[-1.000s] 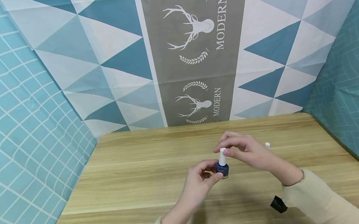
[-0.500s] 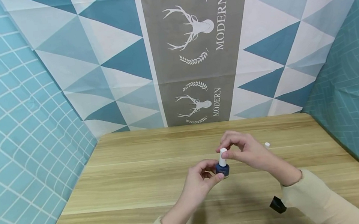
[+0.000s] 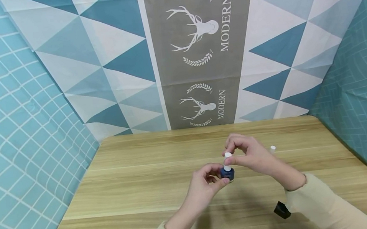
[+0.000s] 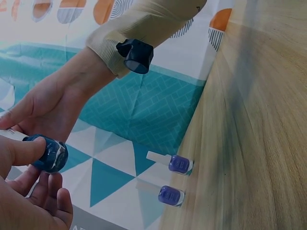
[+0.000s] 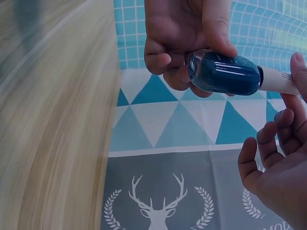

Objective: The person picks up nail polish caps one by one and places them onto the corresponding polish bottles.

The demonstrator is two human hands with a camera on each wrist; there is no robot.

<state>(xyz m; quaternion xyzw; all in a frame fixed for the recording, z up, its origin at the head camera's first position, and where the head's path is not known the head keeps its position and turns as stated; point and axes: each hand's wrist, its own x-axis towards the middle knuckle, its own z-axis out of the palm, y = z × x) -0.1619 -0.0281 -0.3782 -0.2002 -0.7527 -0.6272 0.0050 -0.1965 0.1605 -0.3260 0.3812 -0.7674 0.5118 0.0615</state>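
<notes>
A small nail polish bottle (image 3: 227, 174) of dark blue glass, with a tall white cap (image 3: 227, 155), is held above the table. My left hand (image 3: 200, 185) grips the glass between thumb and fingers. The thumb and forefinger of my right hand (image 3: 251, 156) pinch the cap, their other fingers curling loosely behind it. In the right wrist view the bottle (image 5: 225, 75) lies sideways across the picture, its cap (image 5: 277, 80) seated on the neck. Part of the cap is covered by fingers in the left wrist view.
Two purple nail polish bottles, one (image 4: 180, 164) beside the other (image 4: 171, 196), stand on the wooden table (image 3: 138, 197). From the head, only a white cap (image 3: 273, 149) shows behind my right wrist. A black wrist camera (image 3: 282, 210) sits on my right sleeve. Patterned cloth surrounds the table.
My right thumb and fingers have shifted slightly around the white cap, and the right forearm has moved a little left. The left hand and the nail polish bottle stay nearly in place.
</notes>
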